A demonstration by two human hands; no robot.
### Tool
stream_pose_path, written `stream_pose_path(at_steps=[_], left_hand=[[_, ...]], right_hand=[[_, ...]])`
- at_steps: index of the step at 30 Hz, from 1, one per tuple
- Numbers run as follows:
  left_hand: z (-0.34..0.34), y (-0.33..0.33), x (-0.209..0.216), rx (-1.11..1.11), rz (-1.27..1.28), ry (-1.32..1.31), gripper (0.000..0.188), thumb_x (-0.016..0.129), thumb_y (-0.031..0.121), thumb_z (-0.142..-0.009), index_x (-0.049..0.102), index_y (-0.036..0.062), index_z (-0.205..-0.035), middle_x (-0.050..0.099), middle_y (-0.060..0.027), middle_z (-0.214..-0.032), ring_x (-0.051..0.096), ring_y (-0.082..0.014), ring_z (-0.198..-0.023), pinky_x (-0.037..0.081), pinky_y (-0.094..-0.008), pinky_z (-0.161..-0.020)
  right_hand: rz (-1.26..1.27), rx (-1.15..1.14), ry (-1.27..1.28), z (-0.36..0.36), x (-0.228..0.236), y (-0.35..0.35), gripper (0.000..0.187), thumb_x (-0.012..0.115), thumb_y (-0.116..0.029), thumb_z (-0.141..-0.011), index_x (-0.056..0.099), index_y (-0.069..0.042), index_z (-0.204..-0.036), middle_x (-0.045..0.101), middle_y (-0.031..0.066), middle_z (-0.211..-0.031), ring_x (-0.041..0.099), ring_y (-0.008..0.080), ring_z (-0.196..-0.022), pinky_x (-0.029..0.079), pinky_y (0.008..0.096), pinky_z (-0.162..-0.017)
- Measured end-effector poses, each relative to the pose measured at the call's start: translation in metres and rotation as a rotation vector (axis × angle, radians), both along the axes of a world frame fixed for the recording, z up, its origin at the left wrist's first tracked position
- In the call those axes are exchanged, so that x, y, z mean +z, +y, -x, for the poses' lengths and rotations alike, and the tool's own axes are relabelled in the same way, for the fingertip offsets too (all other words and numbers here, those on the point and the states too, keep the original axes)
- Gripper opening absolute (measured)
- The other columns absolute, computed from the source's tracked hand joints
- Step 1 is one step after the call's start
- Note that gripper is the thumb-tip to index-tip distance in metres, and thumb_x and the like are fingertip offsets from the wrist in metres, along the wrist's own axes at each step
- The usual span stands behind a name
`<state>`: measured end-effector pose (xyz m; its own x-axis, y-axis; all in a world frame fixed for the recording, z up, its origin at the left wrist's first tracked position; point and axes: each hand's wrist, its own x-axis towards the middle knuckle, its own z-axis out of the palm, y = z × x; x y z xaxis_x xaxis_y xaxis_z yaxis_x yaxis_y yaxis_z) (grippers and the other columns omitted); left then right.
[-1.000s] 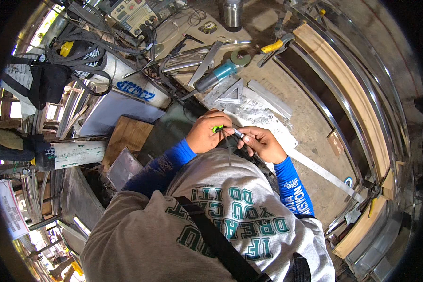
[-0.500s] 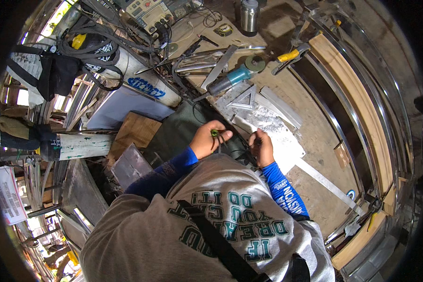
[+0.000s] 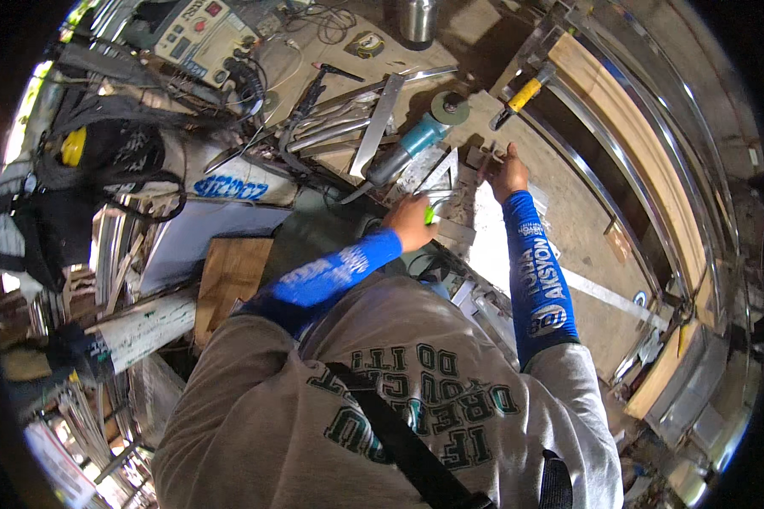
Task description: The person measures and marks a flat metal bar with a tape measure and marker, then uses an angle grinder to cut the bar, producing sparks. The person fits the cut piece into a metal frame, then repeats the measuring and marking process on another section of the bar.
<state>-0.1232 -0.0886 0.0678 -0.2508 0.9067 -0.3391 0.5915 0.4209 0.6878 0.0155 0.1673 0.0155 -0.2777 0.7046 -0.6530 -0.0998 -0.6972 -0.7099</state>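
Left fingers point(image 3: 419, 204) partly cover a green object point(image 3: 430, 215); right fingers point(image 3: 511, 154) blurry.

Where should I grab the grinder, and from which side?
Probably around its dark handle, coming from above on the near side. The grinder lies slanted, with that long, narrow end nearer the left hand; the round disc sits at the far end, so this hold should keep fingers off its edge.

A small bright-green item point(image 3: 430, 215), mostly hidden, seems held in the left of the hands point(image 3: 411, 223)
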Motion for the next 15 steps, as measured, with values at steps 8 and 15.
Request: stream_pose_path(at_steps=[8,15], left_hand=[[0.032,0.092,0.03,-0.044,-0.407,0.335,0.079,0.085,0.035,-0.084,0.049,-0.003,-0.144,0.048,-0.0226,-0.146,0.049,-0.0429,-0.132,0.041,-0.0548,-0.11],[0.121,0.042,-0.037,-0.09,-0.097,0.544,0.08,0.086,0.039,-0.08,0.051,-0.0034,-0.138,0.059,-0.0253,-0.131,0.056,-0.0437,-0.124,0.048,-0.0523,-0.105]], right_hand=[[-0.289,-0.24,-0.195,-0.1,0.02,-0.13,0.038,0.055,-0.034,-0.11,0.068,0.0,-0.12,0.073,0.0085,-0.107,0.07,0.0201,-0.1,0.057,0.0364,-0.085],[-0.043,-0.512,-0.39,-0.138,0.035,-0.317,0.027,0.06,-0.028,-0.107,0.071,-0.004,-0.114,0.071,0.0055,-0.087,0.068,0.0157,-0.077,0.058,0.0337,-0.066]])
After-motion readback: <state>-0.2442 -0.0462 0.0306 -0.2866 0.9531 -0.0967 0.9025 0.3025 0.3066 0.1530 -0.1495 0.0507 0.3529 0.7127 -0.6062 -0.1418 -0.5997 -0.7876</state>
